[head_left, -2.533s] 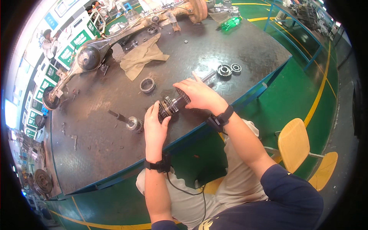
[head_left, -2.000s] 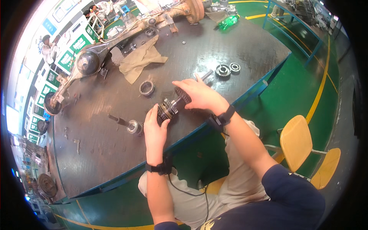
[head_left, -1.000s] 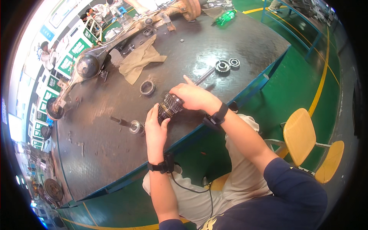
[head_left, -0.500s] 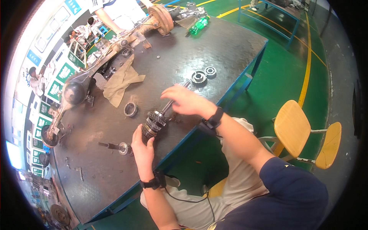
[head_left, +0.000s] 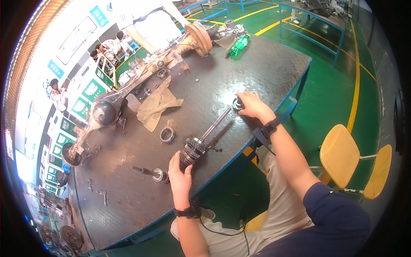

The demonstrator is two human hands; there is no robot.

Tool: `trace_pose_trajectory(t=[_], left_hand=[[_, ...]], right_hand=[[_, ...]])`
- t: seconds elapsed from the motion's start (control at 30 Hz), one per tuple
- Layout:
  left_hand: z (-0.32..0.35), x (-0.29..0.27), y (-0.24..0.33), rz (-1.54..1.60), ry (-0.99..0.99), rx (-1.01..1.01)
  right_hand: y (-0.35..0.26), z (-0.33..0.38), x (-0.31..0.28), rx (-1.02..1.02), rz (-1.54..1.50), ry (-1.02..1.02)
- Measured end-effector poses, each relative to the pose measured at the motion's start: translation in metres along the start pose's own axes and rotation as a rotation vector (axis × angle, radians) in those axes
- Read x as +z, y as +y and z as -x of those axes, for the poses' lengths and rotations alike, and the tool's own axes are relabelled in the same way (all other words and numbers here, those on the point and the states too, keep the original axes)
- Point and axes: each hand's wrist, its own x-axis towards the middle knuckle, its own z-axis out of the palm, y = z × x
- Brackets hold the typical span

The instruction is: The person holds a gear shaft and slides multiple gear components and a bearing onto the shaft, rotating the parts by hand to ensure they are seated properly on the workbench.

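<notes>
My left hand (head_left: 180, 179) is wrapped round the lower end of a gear shaft (head_left: 195, 147), which carries several dark toothed gears. The shaft's bare, shiny rod (head_left: 216, 124) points away to the upper right. Over to the right, my right hand (head_left: 253, 105) has its fingers curled round a dark gear ring (head_left: 238, 103) on the table, just past the rod's tip. Part of that ring is hidden under the fingers. Left of the gear shaft lies a separate toothed ring (head_left: 167, 135). A shorter shaft with a bearing (head_left: 159, 174) lies beside my left hand.
The metal table (head_left: 128, 210) has a blue edge towards me. A long axle with a round housing (head_left: 105, 112) runs along its far left side. A brown cloth (head_left: 158, 105), a green bottle (head_left: 239, 46) and a small tool (head_left: 102, 197) lie on it. Another person (head_left: 145, 36) stands behind the axle.
My right hand has left the shaft's rod and moved right onto the gear ring. My left hand stays on the gear shaft. The whole view has shifted, moving the table's things right and down.
</notes>
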Motion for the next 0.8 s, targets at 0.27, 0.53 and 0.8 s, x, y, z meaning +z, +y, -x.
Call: trace_pose_trajectory(t=[0.27,0.53,0.8], left_hand=[[0.0,-0.001,-0.001,0.004,0.002,0.0],[-0.001,-0.001,-0.002,0.003,-0.015,0.014],[-0.002,-0.002,0.003,-0.004,-0.027,-0.005]], right_hand=[[-0.006,0.0,-0.008,0.036,-0.085,-0.018],[-0.012,0.003,-0.01,0.048,-0.284,0.285],[-0.042,0.012,-0.003,0.115,-0.648,0.036]])
